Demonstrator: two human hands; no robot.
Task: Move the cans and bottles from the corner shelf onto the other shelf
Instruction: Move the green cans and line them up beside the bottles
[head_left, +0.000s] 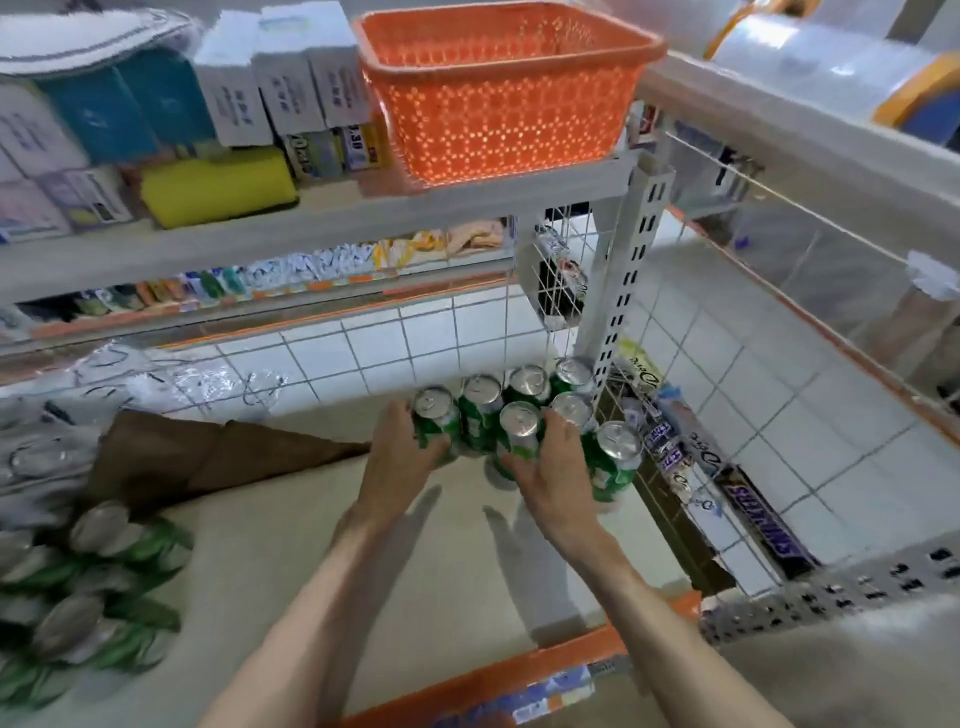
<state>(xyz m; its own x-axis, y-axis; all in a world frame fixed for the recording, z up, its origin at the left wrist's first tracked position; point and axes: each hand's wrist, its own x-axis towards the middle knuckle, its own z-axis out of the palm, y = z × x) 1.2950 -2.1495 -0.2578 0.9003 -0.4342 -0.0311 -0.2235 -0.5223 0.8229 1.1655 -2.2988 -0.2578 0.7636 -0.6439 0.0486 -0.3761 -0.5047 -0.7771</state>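
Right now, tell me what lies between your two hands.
Head view: upright green cans stand between the left hand and the right hand.

We see an orange basket (498, 104) at twelve o'clock, a yellow sponge (218, 189) at ten, white boxes (291, 88) at eleven, chocolate bars (763, 525) at four.

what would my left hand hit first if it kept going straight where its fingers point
The left hand grips the front-left green can, so that is met at once. Past it, the fingers point to the white tiled wall, seemingly left of the back-row cans; depth is unclear.
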